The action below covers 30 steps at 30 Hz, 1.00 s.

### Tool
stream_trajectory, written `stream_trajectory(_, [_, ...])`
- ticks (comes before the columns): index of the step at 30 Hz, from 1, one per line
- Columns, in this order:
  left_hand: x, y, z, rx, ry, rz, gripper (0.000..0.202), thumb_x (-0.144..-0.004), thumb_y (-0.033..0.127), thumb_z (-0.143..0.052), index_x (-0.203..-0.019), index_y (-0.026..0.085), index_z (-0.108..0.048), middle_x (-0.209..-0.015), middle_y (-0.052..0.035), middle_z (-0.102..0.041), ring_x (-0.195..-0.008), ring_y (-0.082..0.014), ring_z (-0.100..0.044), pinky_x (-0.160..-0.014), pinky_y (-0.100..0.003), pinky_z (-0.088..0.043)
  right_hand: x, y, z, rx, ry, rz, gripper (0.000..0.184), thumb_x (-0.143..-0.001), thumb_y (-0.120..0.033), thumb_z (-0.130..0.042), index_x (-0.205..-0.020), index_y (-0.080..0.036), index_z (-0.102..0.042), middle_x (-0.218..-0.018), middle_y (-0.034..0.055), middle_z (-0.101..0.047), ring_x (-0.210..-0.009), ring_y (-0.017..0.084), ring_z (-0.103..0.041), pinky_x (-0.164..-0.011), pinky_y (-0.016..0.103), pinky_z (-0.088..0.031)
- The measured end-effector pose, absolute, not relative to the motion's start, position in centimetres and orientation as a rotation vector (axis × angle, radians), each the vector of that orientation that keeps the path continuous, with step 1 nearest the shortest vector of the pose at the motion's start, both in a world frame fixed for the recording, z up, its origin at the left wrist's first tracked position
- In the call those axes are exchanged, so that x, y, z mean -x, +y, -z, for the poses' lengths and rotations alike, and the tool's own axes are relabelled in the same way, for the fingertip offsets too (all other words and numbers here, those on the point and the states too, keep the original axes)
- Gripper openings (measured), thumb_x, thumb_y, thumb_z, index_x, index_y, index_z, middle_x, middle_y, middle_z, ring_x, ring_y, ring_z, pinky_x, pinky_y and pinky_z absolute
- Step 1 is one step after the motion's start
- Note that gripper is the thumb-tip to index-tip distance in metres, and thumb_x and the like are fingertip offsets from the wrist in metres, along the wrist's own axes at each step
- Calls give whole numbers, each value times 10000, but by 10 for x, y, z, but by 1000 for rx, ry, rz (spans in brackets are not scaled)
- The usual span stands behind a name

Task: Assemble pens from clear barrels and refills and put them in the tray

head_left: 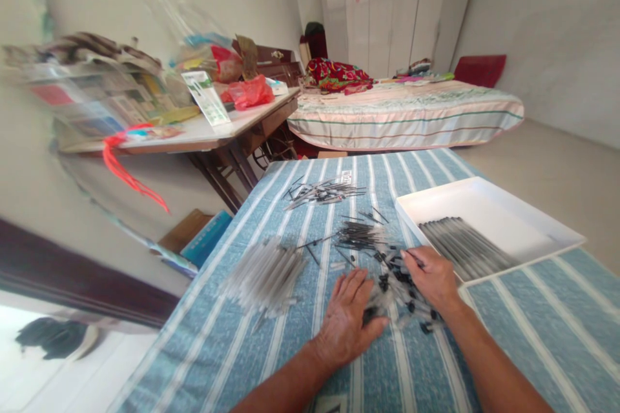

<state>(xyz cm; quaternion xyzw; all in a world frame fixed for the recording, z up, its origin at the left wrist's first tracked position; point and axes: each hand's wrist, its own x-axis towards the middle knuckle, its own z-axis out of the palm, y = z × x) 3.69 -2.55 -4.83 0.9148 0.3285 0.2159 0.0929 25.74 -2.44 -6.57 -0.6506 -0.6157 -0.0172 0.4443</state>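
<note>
Lying open, the left hand (349,317) touches the black caps (403,293); the right hand (434,279) curls there, grip unclear. A careless sweep could scatter them.

A bed (407,117) with a striped sheet stands across the room, a red patterned cloth (339,74) heaped on it near a white wardrobe (387,6). A wooden desk (271,117) carries a red plastic bag (249,91) and blurred clutter; a blue book (208,239) lies on the floor below.
</note>
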Motion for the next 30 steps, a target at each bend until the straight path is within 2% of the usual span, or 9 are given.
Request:
stream_trajectory(4, [-33,-12,50,-2602,1030,-917,349,-786,270,-553,-1113,148,-546,-1202,-152,-564,-1148,-262,-493,-952,-466,-427,-257,-24,68,1620,-1515,30,320,-852,-372,-462,-692,-169,-651,-627,39,-619,-635,162,-574,-632,257,-424])
stream_trajectory(7, [-25,7,50,-2496,1221,-1022,249,-800,187,-503,-1029,146,-591,-1057,-126,-631,-1011,-223,-573,-889,-394,-479,-258,-24,70,1609,-1518,28,314,-849,-373,-473,-691,-165,-649,-632,39,-618,-632,162,-573,-632,259,-420])
stream_trajectory(14, [7,33,36,-2438,1614,-1050,196,-816,169,-465,-917,134,-629,-918,-100,-663,-897,-210,-588,-847,-338,-472,-258,-25,72,1590,-1534,3,293,-845,-366,-488,-702,-168,-650,-639,41,-618,-640,168,-571,-648,270,-425])
stream_trajectory(17, [19,33,23,-2499,1858,-899,222,-830,174,-439,-916,118,-636,-924,-112,-659,-893,-231,-573,-849,-356,-443,-257,-26,72,1585,-1528,4,285,-843,-364,-495,-704,-168,-648,-640,40,-618,-636,166,-570,-646,273,-426])
stream_trajectory(21, [27,30,10,-2451,2186,-427,230,-832,210,-437,-909,138,-641,-868,-104,-652,-850,-254,-567,-761,-359,-431,-257,-26,71,1550,-1531,-5,259,-837,-346,-512,-710,-165,-646,-644,38,-619,-635,162,-569,-649,273,-428])
stream_trajectory(24, [25,29,6,-2417,2247,-162,220,-826,221,-434,-870,161,-640,-859,-92,-641,-846,-256,-562,-715,-351,-414,-256,-27,69,1553,-1534,-5,241,-835,-330,-519,-711,-165,-644,-647,36,-618,-638,160,-566,-649,273,-426])
stream_trajectory(30, [19,30,7,-2418,2252,35,229,-804,203,-432,-907,176,-635,-912,-90,-629,-906,-270,-541,-687,-355,-383,-256,-28,66,1564,-1541,0,231,-839,-313,-516,-705,-169,-638,-657,32,-621,-657,157,-569,-660,270,-425])
